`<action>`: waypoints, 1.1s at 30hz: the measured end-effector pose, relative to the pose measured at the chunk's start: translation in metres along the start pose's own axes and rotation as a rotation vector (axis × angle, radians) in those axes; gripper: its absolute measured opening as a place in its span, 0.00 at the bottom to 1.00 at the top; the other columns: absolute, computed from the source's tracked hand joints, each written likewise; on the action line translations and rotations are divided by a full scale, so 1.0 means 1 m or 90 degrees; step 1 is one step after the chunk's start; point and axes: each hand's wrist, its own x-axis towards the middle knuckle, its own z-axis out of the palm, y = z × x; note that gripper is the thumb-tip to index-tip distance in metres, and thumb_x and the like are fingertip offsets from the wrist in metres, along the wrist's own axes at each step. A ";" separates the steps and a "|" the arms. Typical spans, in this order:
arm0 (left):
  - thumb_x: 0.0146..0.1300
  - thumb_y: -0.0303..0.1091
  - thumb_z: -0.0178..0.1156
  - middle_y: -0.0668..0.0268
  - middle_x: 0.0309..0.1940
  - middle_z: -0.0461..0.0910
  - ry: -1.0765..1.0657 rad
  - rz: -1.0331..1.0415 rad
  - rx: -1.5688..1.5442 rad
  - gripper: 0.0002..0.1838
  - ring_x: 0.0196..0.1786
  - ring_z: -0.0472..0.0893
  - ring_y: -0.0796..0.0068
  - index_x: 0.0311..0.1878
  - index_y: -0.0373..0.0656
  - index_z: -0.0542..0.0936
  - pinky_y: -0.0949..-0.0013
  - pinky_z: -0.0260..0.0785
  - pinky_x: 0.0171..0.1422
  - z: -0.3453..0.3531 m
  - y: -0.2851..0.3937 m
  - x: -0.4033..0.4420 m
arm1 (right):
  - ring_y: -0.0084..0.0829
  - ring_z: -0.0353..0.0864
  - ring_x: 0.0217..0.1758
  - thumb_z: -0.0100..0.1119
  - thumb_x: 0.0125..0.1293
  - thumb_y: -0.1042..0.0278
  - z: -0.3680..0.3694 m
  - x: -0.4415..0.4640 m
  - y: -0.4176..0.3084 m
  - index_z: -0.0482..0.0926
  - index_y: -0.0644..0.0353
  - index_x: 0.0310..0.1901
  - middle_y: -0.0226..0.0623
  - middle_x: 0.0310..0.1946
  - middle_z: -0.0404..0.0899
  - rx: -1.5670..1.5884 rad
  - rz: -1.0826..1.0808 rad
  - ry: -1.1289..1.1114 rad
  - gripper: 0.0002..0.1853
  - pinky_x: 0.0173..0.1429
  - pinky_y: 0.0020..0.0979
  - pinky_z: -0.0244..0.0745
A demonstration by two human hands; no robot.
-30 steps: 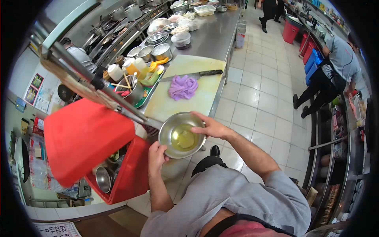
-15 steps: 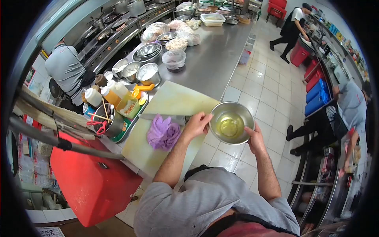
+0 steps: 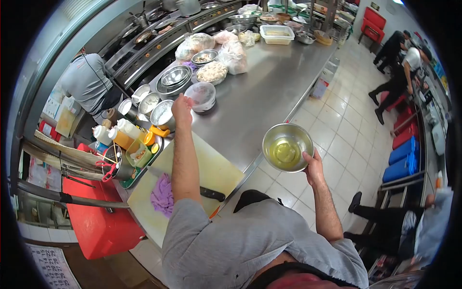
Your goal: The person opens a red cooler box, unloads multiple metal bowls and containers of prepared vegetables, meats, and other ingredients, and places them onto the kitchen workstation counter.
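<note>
My right hand (image 3: 314, 167) grips the rim of a steel bowl (image 3: 269, 137) holding a clear yellowish liquid, tilted slightly toward me beyond the counter's edge. Stretched over the counter, my left hand (image 3: 182, 111) is between a metal bowl of white contents (image 3: 162, 113) and a clear plastic tub (image 3: 201, 98). Its fingers point away from me and are too blurred to show a grip. Below that arm is a cutting board (image 3: 216, 161) with a crumpled purple cloth (image 3: 162, 195) and a black-handled knife (image 3: 212, 194), its blade partly hidden by my forearm.
Squeeze bottles (image 3: 120, 137), a green container (image 3: 138, 155) and red scissors (image 3: 107, 168) crowd the left side. Stacked steel bowls (image 3: 174, 79) and plastic bags (image 3: 233, 55) stand farther back. Co-workers (image 3: 89, 79) are at the stove and along the right-hand counter. A red bin (image 3: 96, 216) stands lower left.
My left hand has let go of the steel bowl and reached forward and left over the counter. The bowl stays in my right hand. The view has shifted, and more of the knife handle shows.
</note>
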 end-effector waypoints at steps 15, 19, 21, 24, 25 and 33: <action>0.54 0.25 0.45 0.46 0.39 0.70 0.296 -0.146 0.130 0.13 0.41 0.73 0.46 0.43 0.31 0.68 0.44 0.70 0.44 -0.055 -0.073 0.247 | 0.34 0.80 0.36 0.42 0.65 0.69 -0.026 0.262 -0.045 0.59 0.55 0.59 0.41 0.46 0.73 0.055 -0.005 0.009 0.20 0.24 0.29 0.78; 0.56 0.22 0.41 0.48 0.41 0.70 0.281 -0.181 0.028 0.15 0.42 0.73 0.46 0.48 0.32 0.66 0.38 0.67 0.47 -0.042 -0.065 0.237 | 0.32 0.80 0.33 0.44 0.65 0.68 -0.032 0.320 -0.059 0.60 0.54 0.58 0.39 0.43 0.74 0.042 0.005 0.019 0.19 0.22 0.27 0.76; 0.56 0.20 0.40 0.48 0.44 0.71 0.275 -0.163 -0.033 0.16 0.45 0.73 0.48 0.50 0.33 0.66 0.39 0.68 0.48 -0.040 -0.066 0.238 | 0.31 0.79 0.32 0.45 0.64 0.68 -0.028 0.344 -0.060 0.61 0.54 0.57 0.38 0.42 0.74 0.072 -0.001 0.017 0.19 0.20 0.25 0.76; 0.56 0.19 0.39 0.52 0.42 0.73 0.349 -0.086 -0.020 0.16 0.43 0.76 0.54 0.47 0.36 0.71 0.45 0.73 0.42 -0.026 -0.068 0.240 | 0.31 0.79 0.32 0.44 0.64 0.68 -0.024 0.374 -0.062 0.61 0.54 0.57 0.38 0.43 0.73 0.093 -0.003 0.012 0.19 0.20 0.26 0.75; 0.56 0.19 0.39 0.51 0.43 0.72 0.347 -0.077 -0.011 0.16 0.43 0.76 0.52 0.48 0.34 0.69 0.44 0.75 0.39 -0.024 -0.066 0.240 | 0.32 0.79 0.33 0.44 0.65 0.69 -0.023 0.383 -0.063 0.60 0.54 0.58 0.38 0.44 0.73 0.095 0.004 0.006 0.19 0.21 0.27 0.75; 0.54 0.23 0.39 0.46 0.37 0.75 0.247 0.114 -0.018 0.16 0.35 0.79 0.52 0.43 0.25 0.70 0.49 0.79 0.30 -0.005 -0.013 0.233 | 0.35 0.78 0.36 0.45 0.64 0.68 -0.023 0.469 -0.059 0.59 0.54 0.58 0.39 0.46 0.71 0.130 -0.027 -0.009 0.20 0.22 0.30 0.74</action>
